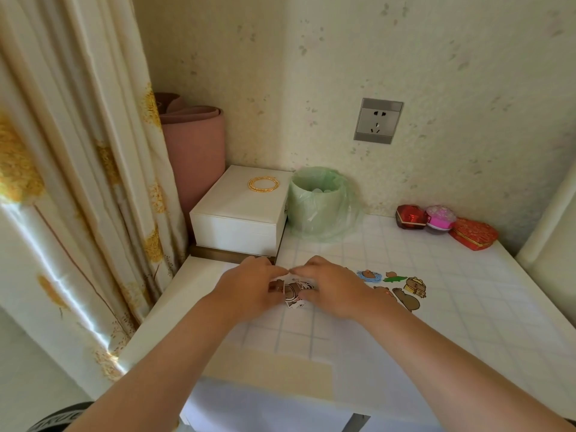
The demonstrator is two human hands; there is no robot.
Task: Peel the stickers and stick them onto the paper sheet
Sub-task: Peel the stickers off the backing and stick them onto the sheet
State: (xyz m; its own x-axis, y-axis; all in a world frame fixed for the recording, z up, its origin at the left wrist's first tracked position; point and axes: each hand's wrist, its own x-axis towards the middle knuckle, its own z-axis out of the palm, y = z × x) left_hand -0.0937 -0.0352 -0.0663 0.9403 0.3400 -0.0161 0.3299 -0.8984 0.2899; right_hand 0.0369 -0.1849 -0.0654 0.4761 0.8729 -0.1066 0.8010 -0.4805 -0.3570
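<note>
Pinching a small sticker stack (294, 291) dead centre of frame with left hand (249, 286) and right hand (332, 286), fingertips nearly meeting. Just right of centre, several cartoon stickers (405, 289) stuck on the paper sheet (374, 344).

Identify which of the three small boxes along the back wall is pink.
The round middle box, between the two others: the faceted box to its left and the heart-shaped box to its right are both red.
</note>
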